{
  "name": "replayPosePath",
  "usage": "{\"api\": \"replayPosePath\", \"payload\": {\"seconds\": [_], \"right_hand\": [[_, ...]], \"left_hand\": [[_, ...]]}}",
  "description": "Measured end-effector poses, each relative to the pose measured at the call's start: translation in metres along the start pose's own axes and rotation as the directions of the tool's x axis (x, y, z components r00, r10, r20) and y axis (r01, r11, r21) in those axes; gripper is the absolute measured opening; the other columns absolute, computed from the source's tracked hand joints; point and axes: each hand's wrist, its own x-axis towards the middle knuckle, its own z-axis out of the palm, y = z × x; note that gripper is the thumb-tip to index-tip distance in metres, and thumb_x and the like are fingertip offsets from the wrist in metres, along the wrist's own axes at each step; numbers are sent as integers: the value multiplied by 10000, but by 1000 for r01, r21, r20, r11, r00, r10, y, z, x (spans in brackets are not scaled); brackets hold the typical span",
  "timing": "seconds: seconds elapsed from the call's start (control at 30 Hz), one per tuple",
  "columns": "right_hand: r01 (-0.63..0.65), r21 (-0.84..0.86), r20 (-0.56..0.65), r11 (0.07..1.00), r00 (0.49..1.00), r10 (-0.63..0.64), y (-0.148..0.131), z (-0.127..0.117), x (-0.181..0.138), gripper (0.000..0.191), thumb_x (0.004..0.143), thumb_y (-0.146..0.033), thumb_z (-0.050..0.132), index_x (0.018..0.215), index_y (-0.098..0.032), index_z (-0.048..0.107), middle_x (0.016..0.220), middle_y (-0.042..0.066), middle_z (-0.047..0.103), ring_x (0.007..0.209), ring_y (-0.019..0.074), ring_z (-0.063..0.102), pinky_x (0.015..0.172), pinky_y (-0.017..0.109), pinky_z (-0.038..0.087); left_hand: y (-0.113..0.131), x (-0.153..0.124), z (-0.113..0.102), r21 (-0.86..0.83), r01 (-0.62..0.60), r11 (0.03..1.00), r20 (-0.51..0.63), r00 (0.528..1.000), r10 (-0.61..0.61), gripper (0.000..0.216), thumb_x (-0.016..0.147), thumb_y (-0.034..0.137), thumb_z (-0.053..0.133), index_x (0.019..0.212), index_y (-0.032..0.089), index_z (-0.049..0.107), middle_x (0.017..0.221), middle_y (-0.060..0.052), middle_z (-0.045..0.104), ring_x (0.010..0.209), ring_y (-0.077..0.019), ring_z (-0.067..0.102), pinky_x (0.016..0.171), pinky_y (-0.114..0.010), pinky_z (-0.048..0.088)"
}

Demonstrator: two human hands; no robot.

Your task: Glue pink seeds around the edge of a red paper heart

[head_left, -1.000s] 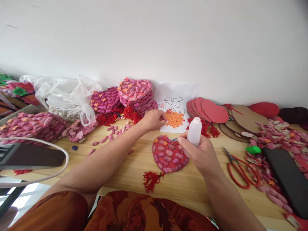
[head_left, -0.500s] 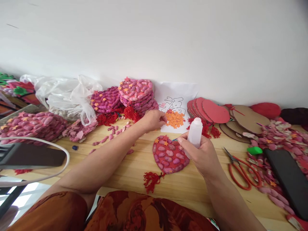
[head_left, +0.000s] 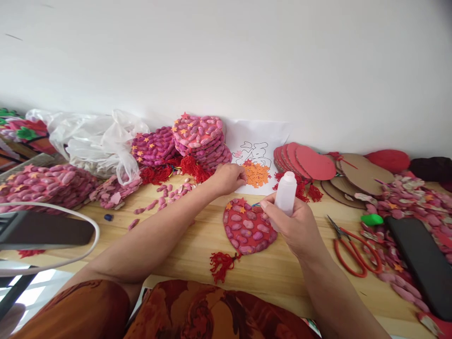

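Your work lies on the bench [head_left: 190,267] in front of you: a heart-shaped peanut-shell plaque [head_left: 248,225], red tassel [head_left: 222,266] trailing toward you off its point. Status, by judgement: partly decorated. Done: pink shells set across its face, and two orange stars and a red one grouped at its upper left. Left: no such group shows elsewhere on it, though your right hand [head_left: 291,223] hides its right upper edge. Beyond the plaque and to its left, a stack of shell-covered plaques [head_left: 199,132] carries stars on top; beyond it to the right, red discs [head_left: 314,162] show no shells, so that lot looks unstarted. Your right fingers are clamped round a translucent white bottle [head_left: 286,194] over the plaque's right side. Your left hand [head_left: 230,179] is beyond the plaque, at the edge of a star pile [head_left: 257,174] on a white sheet [head_left: 261,132]; its fingers are close together, whether on a star you cannot tell. Room: bare wood between plaque and near edge, crossed only by the tassel. Left of it, your forearm and loose peanut shells [head_left: 171,194] take space; right, past your forearm, red-handled scissors [head_left: 342,232] limit you.
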Motion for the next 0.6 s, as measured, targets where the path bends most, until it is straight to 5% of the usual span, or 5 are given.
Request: {"api": "replayPosePath", "payload": {"seconds": [0.27,0.43,0.6], "right_hand": [[-7,1,2,1000,1000,7,3,-1,1,300,799,-476,793,799,-194,688,685,-6,591,613,143,501,570,278,379],[-14,-8,6,1000,1000,14,4,-1,2,305,808,-484,790,821,-195,694,673,-6,584,618,153,521,568,279,378],[-2,0,-9,1000,1000,2,5,-1,2,286,804,-467,794,815,-197,699,697,-2,608,637,159,547,595,285,410]], "left_hand": [[-4,-1,3,80,-89,993,-35,995,92,130,841,168,643,878,190,766,996,-77,781,1029,-281,662,971,-430,387],[-1,0,7,180,-179,967,-41,981,190,171,869,140,579,854,171,747,970,-105,765,1013,-288,641,947,-453,351],[-2,1,11,102,-144,984,-65,986,151,131,849,125,587,831,154,714,970,-112,761,1003,-292,650,924,-447,376]]}}
